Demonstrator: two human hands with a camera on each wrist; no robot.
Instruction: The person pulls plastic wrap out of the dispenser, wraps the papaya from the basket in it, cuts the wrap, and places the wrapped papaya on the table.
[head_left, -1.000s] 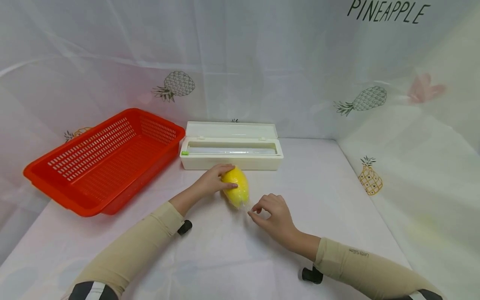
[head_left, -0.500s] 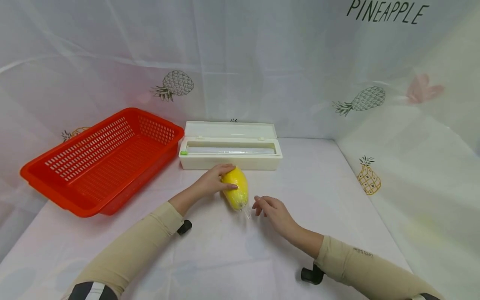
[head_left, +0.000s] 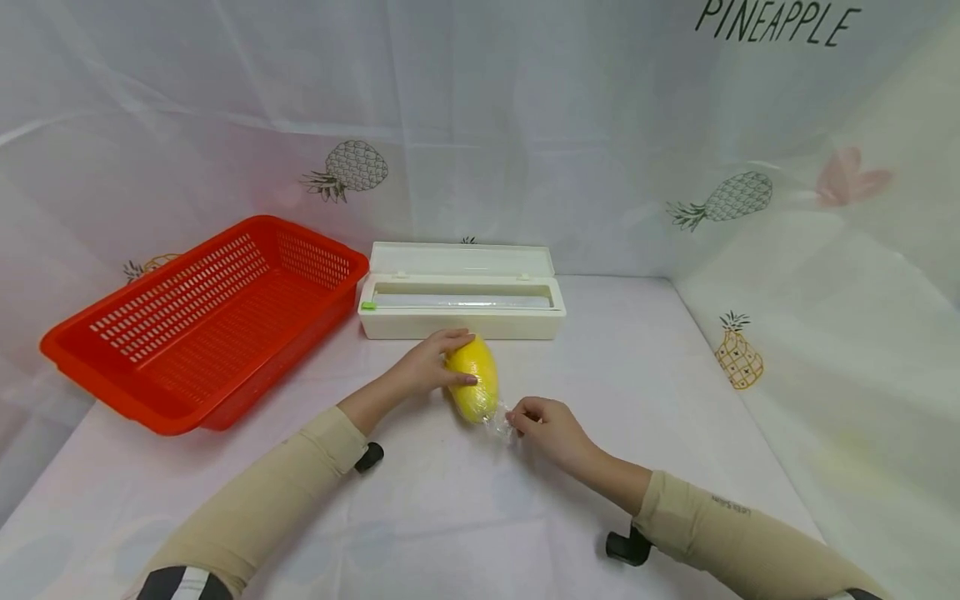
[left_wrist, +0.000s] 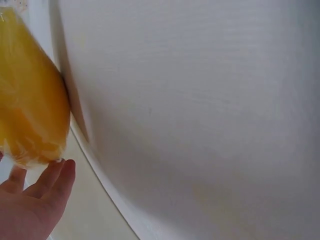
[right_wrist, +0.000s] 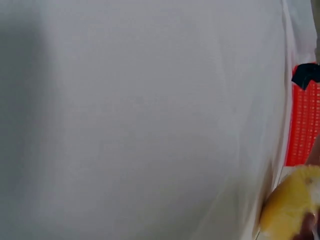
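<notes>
In the head view an oval yellow fruit (head_left: 476, 387), wrapped in clear cling film, lies on the white-covered table. My left hand (head_left: 429, 367) grips its far left side, thumb and fingers apart around it. A crinkled tail of cling film (head_left: 497, 423) sticks out from the fruit's near end. At that tail, my right hand (head_left: 553, 432) pinches the film between thumb and fingertips. The left wrist view shows the glossy wrapped fruit (left_wrist: 32, 100) with fingers (left_wrist: 56, 187) at its end. Only part of the fruit (right_wrist: 286, 207) appears in the right wrist view.
Behind the fruit stands a white cling film dispenser (head_left: 461, 325) with its lid raised and a roll inside. A red slotted plastic basket (head_left: 202, 333) sits at the left. Pineapple-printed white cloth (head_left: 525, 150) hangs behind and at the right.
My right hand left the film tail, spread its fingers beside it, then came back to pinch it. The left hand keeps its hold; the fruit has shifted slightly.
</notes>
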